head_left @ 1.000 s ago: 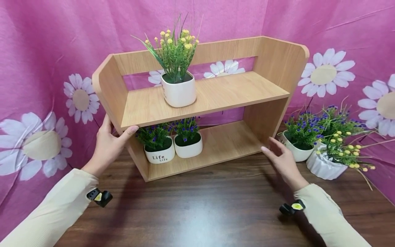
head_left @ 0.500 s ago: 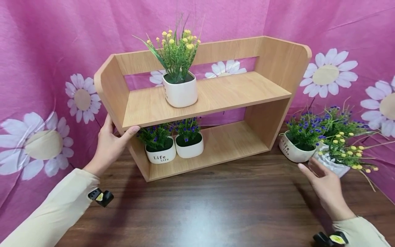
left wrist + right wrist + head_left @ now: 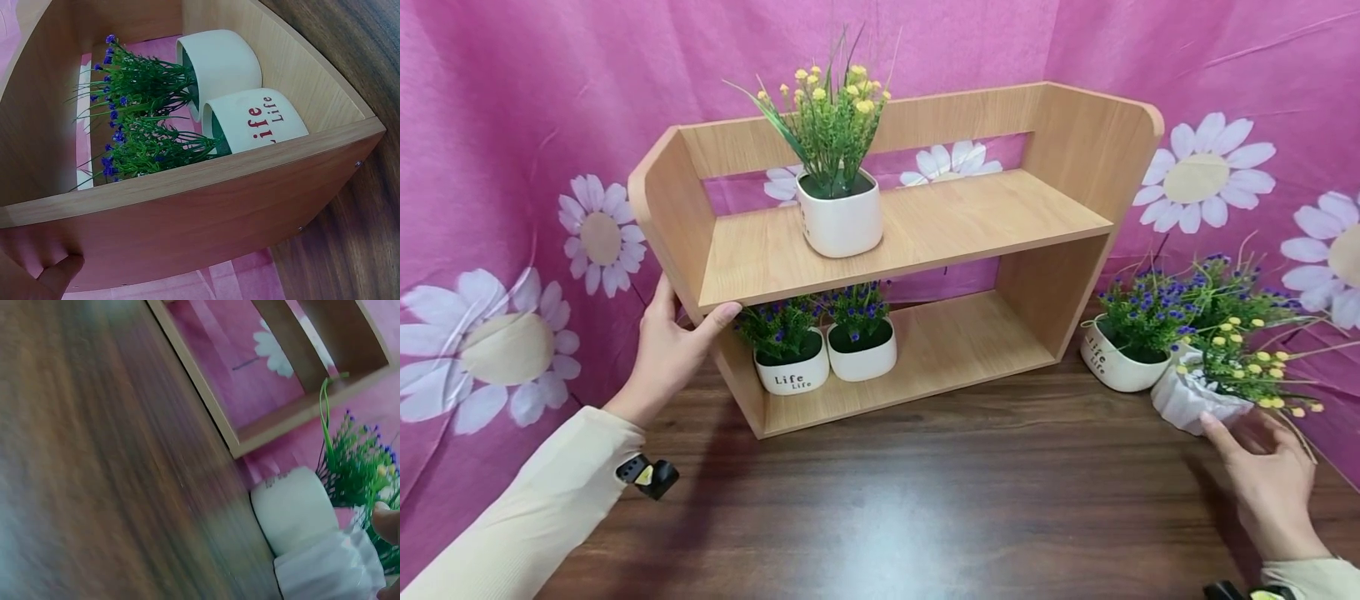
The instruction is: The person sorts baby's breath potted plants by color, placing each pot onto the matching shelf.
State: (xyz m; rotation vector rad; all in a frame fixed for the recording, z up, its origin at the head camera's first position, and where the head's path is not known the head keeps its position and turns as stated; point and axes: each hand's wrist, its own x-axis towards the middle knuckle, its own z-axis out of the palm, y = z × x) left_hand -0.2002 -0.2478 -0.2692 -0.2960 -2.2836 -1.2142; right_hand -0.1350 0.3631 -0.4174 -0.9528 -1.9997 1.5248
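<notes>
My left hand (image 3: 673, 350) grips the left side panel of a two-tier wooden shelf (image 3: 1000, 204), thumb at the front edge; a finger presses the outer face in the left wrist view. My right hand (image 3: 1266, 475) is at a white crinkled pot (image 3: 1195, 400) of yellow flowers, fingers spread around its near right side; contact is unclear. Beside that pot stands a white "Life" pot (image 3: 1123, 358) with purple flowers. The upper shelf bears a white pot (image 3: 841, 218) of yellow flowers. Below, two white pots, a lettered one (image 3: 256, 122) and a plainer one (image 3: 222, 65), hold purple flowers.
A dark wooden table (image 3: 865, 500) carries everything. Pink cloth (image 3: 955, 50) printed with large daisies hangs behind and at both sides. Another clump of purple-flowered greenery (image 3: 1225, 287) stands behind the right-hand pots, its pot hidden.
My right hand has moved right, from the shelf's lower right corner past the "Life" pot to the crinkled pot. My left hand keeps its place on the shelf.
</notes>
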